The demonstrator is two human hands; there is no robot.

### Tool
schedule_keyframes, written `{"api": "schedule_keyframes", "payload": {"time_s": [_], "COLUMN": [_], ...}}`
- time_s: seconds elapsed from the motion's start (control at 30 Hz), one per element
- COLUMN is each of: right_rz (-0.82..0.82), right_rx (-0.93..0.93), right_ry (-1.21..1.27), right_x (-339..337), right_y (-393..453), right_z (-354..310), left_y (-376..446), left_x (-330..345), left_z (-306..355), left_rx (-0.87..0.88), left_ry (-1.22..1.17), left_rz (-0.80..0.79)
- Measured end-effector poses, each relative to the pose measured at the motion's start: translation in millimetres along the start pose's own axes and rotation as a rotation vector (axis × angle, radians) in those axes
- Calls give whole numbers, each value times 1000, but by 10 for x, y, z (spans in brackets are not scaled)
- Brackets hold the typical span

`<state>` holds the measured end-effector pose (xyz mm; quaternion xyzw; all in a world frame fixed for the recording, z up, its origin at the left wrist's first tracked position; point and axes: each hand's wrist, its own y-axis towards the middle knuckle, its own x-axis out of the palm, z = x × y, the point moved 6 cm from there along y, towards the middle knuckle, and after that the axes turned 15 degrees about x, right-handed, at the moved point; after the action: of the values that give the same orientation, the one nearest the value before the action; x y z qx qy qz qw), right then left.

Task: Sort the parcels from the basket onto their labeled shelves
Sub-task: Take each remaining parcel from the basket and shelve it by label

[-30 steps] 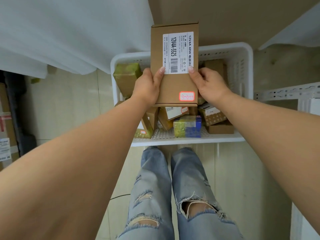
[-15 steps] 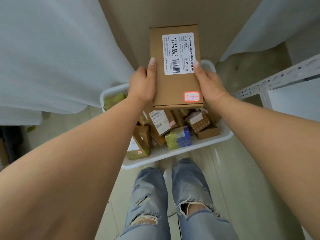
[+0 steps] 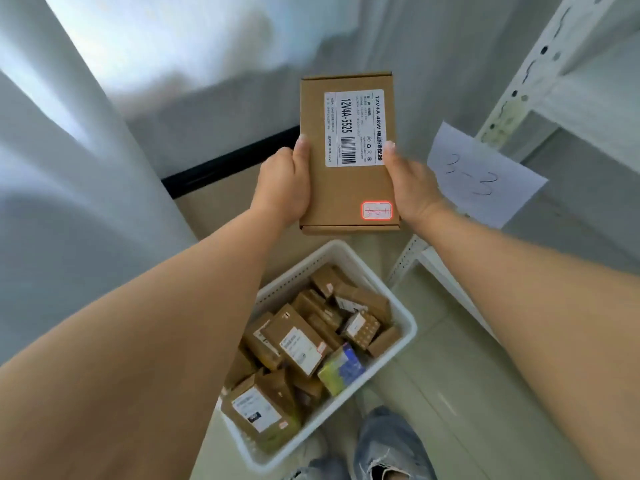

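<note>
Now the brown parcel (image 3: pixel 348 152) is clamped between left hand (image 3: pixel 284 183) and right hand (image 3: pixel 412 187), above the basket (image 3: pixel 405 310); long axis points away from the person; the shelf tag (image 3: pixel 483 174) lies just right of it, nearer the right hand.

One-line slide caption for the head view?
Both hands hold a labeled cardboard parcel above the basket.
</note>
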<state>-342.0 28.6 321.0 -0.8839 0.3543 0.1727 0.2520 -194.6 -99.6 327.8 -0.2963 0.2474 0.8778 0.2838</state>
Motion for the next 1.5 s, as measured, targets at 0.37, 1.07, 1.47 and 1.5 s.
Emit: {"api": "schedule_keyframes", "payload": {"time_s": [0.37, 1.07, 1.47, 1.5], "right_rz": [214, 32, 242, 274], "right_rx": [74, 639, 792, 812], "right_ry": [141, 194, 296, 309], "right_x": [-1132, -1196, -2579, -2740], "right_y": [-684, -1700, -3243, -3425], "right_z": [25, 1890, 3771, 3944], "left_y": [91, -1365, -2902, -3076], "left_x": [64, 1186, 2814, 2984], "left_z": [1337, 1571, 3060, 3247], "left_rx": [232, -258, -4, 42], "left_ry": [4, 56, 83, 90], "left_rz": [-118, -677, -946, -983]}}
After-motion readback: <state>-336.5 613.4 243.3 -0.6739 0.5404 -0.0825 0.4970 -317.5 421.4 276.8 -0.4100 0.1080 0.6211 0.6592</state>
